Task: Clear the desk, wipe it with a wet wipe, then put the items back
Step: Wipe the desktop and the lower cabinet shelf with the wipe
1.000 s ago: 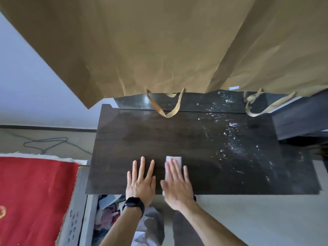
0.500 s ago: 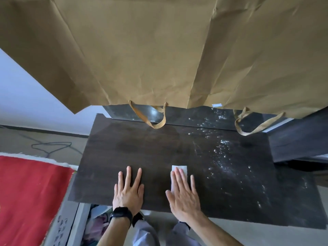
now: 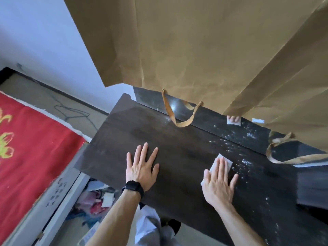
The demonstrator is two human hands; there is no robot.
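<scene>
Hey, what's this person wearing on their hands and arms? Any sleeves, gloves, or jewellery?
No sleeves show: the left forearm and right forearm are uncovered. The left hand is ungloved, with a black watch at its wrist, dark rectangular face and black strap. The right hand is also ungloved, and no ring or band shows on it.

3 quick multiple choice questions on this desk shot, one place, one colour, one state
1. Where is the wet wipe? A under the right hand B under the left hand C in a bucket
2. What colour is the watch? A white B black C red
3. How does the left hand lie? A in a fist B flat on the desk, fingers spread C curled round a cup
Answers: 1 A, white corners show past its fingers; 2 B, dark band on the left wrist; 3 B, palm down, holding nothing.
</scene>
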